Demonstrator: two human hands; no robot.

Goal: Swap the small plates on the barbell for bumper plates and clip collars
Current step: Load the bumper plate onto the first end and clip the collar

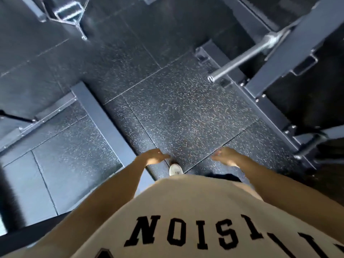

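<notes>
The long steel barbell sleeve [240, 60] juts out of the dark metal rack [275, 71] at upper right, its bare round end facing down-left toward the person. No plate and no collar shows on the visible stretch — just smooth grey metal up to the thicker shoulder near the rack upright. Whether small plates sit further in cannot be told; that part is hidden behind the frame.

The sleeve's long axis runs diagonally, from the rack down toward the middle of the speckled black rubber floor [176, 108]. It lies well ahead of both hands and off to the right, so the right hand [226, 156] is the nearer one; the left hand [155, 156] hangs further across, close to a dark steel floor rail [104, 123]. Both hands are empty, fingers loose and slightly spread, held apart in front of a tan shirt with black lettering [186, 220].

Judging by this, the person is walking between steps — probably heading to fetch or load a bumper plate, none of which is in sight. A white shoe tip [175, 169] shows between the hands. A chrome cable handle [68, 13] lies on the floor at upper left, well apart from everything else.
</notes>
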